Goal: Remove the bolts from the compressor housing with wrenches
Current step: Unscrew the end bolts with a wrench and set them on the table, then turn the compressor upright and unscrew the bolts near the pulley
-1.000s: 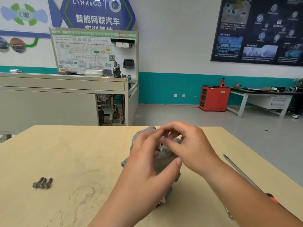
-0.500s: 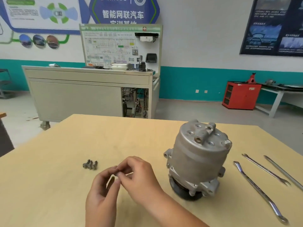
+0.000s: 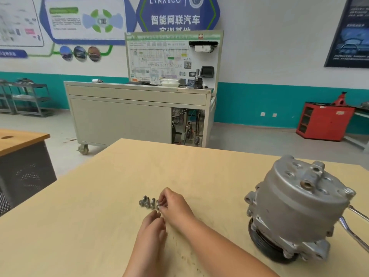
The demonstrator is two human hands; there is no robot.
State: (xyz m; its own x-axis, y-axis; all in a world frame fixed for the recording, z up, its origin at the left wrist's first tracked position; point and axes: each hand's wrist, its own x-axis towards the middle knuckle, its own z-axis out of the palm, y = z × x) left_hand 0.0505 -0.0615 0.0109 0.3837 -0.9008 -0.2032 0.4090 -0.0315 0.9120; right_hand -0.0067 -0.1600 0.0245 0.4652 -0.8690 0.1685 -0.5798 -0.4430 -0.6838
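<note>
**Bolt pinched at the end of a row on the table**

Head view. A bolt [image 3: 158, 204] is pinched between the thumb and fingertips of the right hand [image 3: 174, 203], low over the table [image 3: 111, 196] and near its middle. This bolt is held just beside the right end of a short row of loose bolts [image 3: 146, 202], which lie close together on the wood; whether it touches them or the table cannot be told. The left hand [image 3: 153, 226] is seen nearer, just below the right hand, with its fingers loosely bent and its fingertips close to the right hand. Nothing is seen to be held in it.

The compressor [image 3: 295, 212] stands at the right of the table, well apart from both hands. It is tilted, with its ported end face turned up and toward the far side and its dark pulley end down on the wood. Two wrenches [image 3: 352, 235] are partly seen behind it at the right edge.

On the floor beyond the table stand a grey bench [image 3: 119, 118] and, far right, a red cabinet [image 3: 324, 121].
</note>
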